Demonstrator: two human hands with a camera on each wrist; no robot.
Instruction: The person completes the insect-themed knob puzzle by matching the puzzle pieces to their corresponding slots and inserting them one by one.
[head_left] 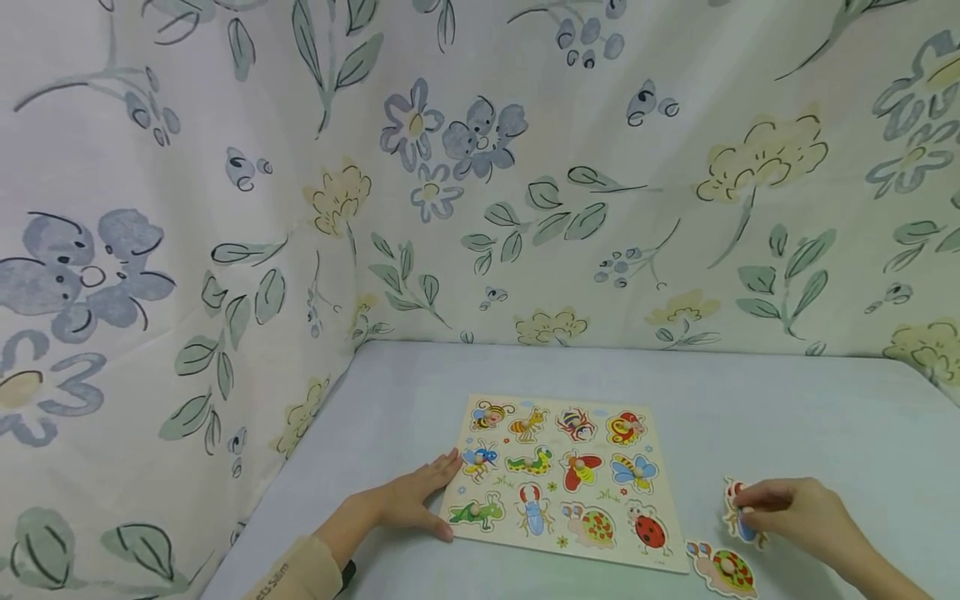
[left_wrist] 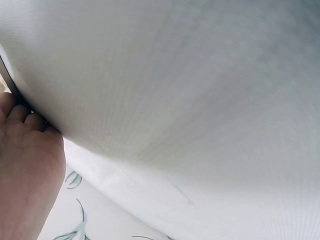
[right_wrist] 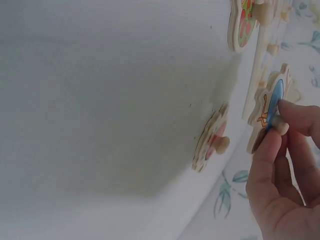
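Observation:
A wooden peg puzzle board [head_left: 517,546] with insect pictures lies on the table. My left hand [head_left: 411,498] rests at its left edge, fingers and thumb spread along the side and lower corner; the left wrist view shows only part of that hand [left_wrist: 30,155]. To the right of the board, my right hand [head_left: 806,521] pinches a blue stag beetle puzzle piece [head_left: 745,527] by its wooden knob [right_wrist: 281,127], the piece held tilted. Just below lies a snail puzzle piece [head_left: 723,569], close to the board's lower right corner.
Another knobbed piece [right_wrist: 216,142] with red on it lies on the table in the right wrist view. Several knobbed insect pieces, such as a caterpillar [head_left: 531,461], sit in the board. Floral cloth [head_left: 480,242] hangs behind and to the left of the white-covered table [head_left: 420,375].

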